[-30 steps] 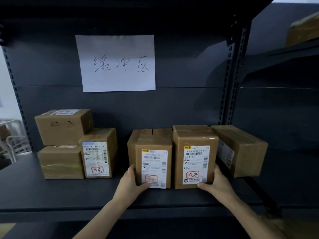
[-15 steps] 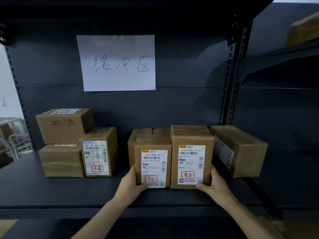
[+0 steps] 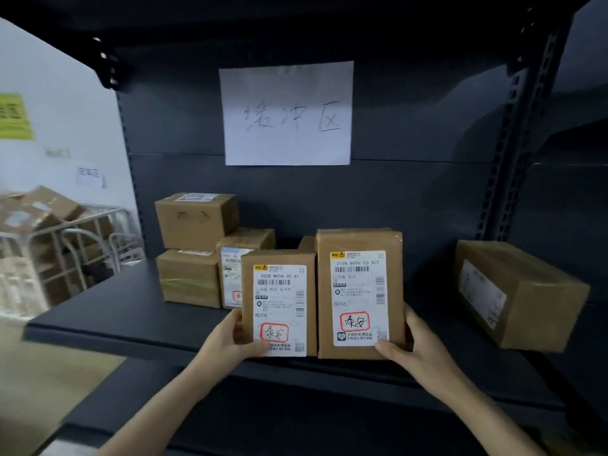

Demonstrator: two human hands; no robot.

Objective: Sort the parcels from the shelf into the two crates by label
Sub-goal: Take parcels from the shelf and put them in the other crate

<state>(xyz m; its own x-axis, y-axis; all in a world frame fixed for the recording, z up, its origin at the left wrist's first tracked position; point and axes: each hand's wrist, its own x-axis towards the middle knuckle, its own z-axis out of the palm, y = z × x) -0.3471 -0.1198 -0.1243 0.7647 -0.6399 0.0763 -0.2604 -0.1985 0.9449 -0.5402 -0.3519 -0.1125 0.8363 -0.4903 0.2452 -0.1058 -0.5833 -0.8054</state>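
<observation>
Clasping two upright parcels as one block, directly below the paper sign [image 3: 286, 113]: the left grip [image 3: 230, 337] wraps the outer side of the shorter parcel [image 3: 279, 258], thumb on its label, and the right grip [image 3: 415, 350] grasps the lower outer corner of the taller parcel [image 3: 358, 240]. Both long axes stand vertical, their inner sides touching, and each parcel is nearest its own hand. Both labels carry the same red-ringed mark. Compared with half a second ago, the pair sits further forward at the shelf [image 3: 115, 311] lip, well apart from the lying parcel [image 3: 526, 311] low to the sign's right, and the view has swung left.
</observation>
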